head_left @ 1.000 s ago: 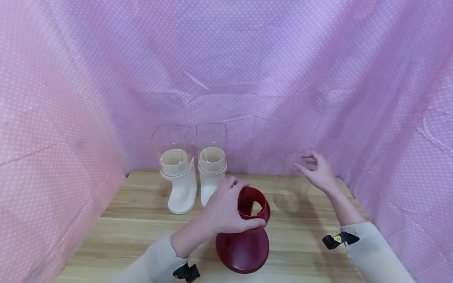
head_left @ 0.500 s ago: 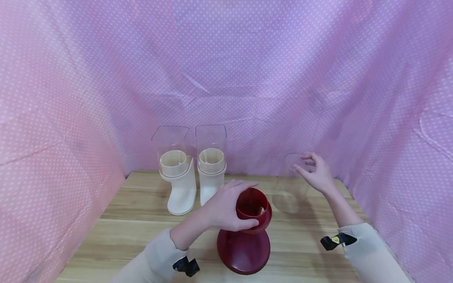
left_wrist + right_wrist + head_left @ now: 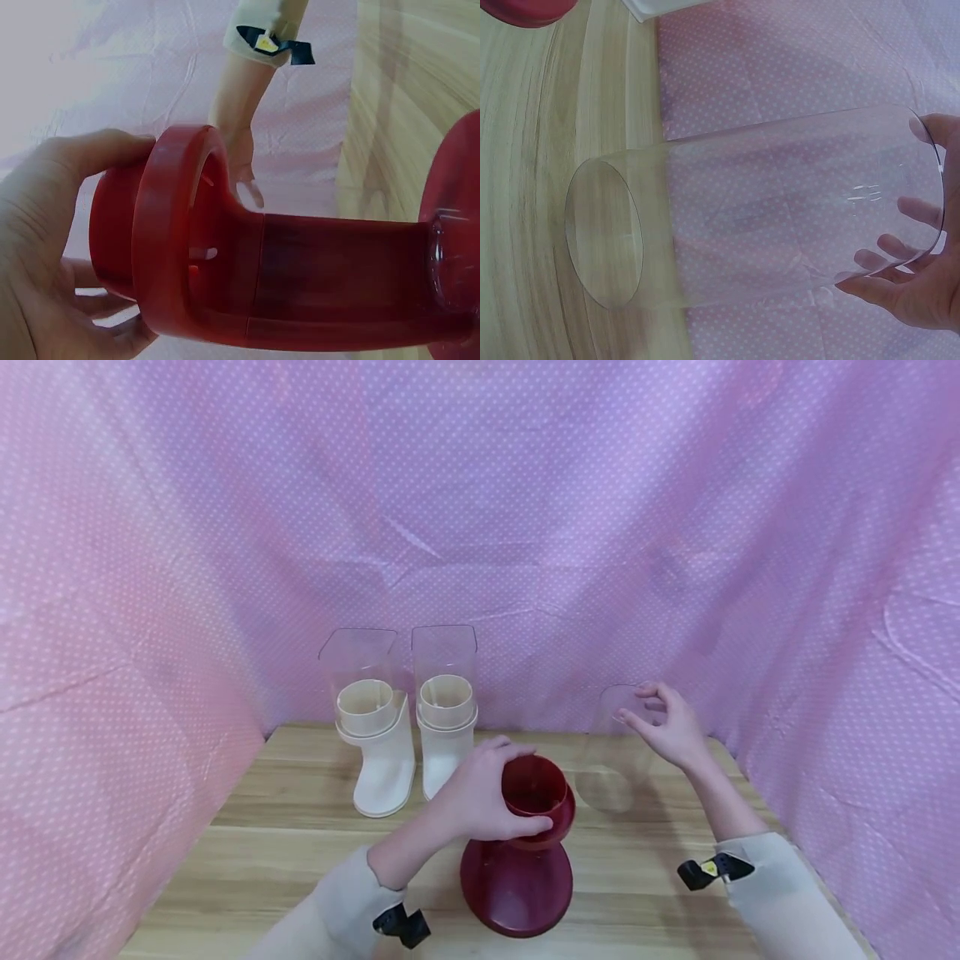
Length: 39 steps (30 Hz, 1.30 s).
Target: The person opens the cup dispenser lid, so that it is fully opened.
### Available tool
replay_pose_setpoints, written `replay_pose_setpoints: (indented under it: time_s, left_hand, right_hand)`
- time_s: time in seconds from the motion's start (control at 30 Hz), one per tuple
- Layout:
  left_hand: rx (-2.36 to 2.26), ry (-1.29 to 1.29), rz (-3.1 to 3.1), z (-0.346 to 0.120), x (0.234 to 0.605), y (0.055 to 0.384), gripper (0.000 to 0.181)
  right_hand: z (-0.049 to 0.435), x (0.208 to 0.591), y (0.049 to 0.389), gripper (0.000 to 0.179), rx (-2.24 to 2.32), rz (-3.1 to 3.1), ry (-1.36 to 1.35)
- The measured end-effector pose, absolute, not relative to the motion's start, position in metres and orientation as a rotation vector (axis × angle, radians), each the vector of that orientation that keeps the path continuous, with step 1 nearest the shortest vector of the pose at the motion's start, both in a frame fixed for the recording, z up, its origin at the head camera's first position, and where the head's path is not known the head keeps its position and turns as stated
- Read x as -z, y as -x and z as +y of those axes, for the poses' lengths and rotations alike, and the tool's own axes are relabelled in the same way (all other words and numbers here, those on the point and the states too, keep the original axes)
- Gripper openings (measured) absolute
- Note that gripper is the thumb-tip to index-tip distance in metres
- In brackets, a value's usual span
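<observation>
My left hand [image 3: 480,797] grips the red round collar [image 3: 534,785] at the top of a red dispenser stand, with thumb and fingers spread around its sides. Below the collar the stand's wide round foot [image 3: 516,893] shows; in the left wrist view its column [image 3: 337,277] joins the collar to the foot. Over on the right, my right hand [image 3: 675,731] holds a clear open cylinder [image 3: 780,217] by its upper rim, thumb on one side and fingers on the other. The cylinder's lower end is close over the wooden table.
Two cream dispenser stands [image 3: 384,777] with clear square containers [image 3: 444,647] stand at the back left of the wooden table [image 3: 247,860]. A pink dotted cloth [image 3: 480,527] hangs behind and at both sides.
The red collar has turned under my left hand, and the gap in its inner wall has gone from view. My right hand and the clear cylinder have barely moved.
</observation>
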<state>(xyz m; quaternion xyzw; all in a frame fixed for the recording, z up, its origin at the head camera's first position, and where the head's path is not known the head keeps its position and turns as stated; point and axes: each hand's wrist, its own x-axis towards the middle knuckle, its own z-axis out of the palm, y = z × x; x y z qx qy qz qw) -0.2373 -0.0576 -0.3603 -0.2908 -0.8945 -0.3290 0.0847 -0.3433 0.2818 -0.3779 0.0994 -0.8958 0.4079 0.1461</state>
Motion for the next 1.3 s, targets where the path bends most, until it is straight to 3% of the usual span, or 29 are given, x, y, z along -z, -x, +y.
replay_pose_setpoints:
  time_s: [0.27,0.83,1.3]
  left_hand:
    - [1.09,0.836,-2.631,-0.051,0.362,0.261,0.08]
    - [0.973,0.713,-2.713,-0.015,0.352,0.344,0.084]
    - [1.031,0.614,-2.78,-0.013,0.354,0.36,0.083]
  right_hand:
    - [0.289,0.381,0.343,0.053,-1.182,-2.576,-0.308]
    - [0.297,0.384,0.334,0.05,-1.155,-2.619,-0.337]
    - [0.295,0.386,0.333,0.047,-1.16,-2.595,-0.382]
